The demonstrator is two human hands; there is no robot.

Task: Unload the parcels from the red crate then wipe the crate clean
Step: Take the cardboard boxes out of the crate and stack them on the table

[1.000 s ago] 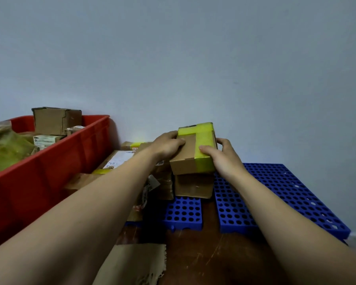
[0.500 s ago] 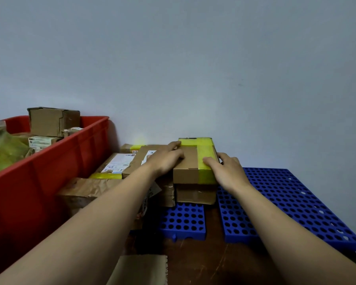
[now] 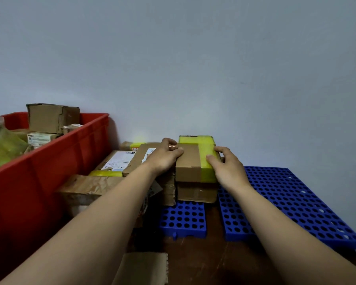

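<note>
A cardboard parcel with yellow tape [image 3: 190, 161] lies flat on top of another brown box [image 3: 196, 193] on the blue pallet. My left hand [image 3: 163, 158] grips its left edge, fingers curled over the top. My right hand [image 3: 226, 167] holds its right side, thumb on the yellow tape. The red crate [image 3: 49, 171] stands at the left and holds a brown box [image 3: 51, 118], a white-labelled parcel [image 3: 39, 137] and a greenish bag [image 3: 2, 147].
More parcels are stacked between the crate and my hands: a labelled flat box [image 3: 119, 161] and a crumpled brown one [image 3: 86, 188]. Blue perforated pallets [image 3: 292, 202] lie on the wooden floor against the grey wall. A loose cardboard piece [image 3: 144, 268] lies near me.
The yellow-taped parcel went from tilted and raised to lying flat on the brown box. Both hands came down with it and still hold its sides.
</note>
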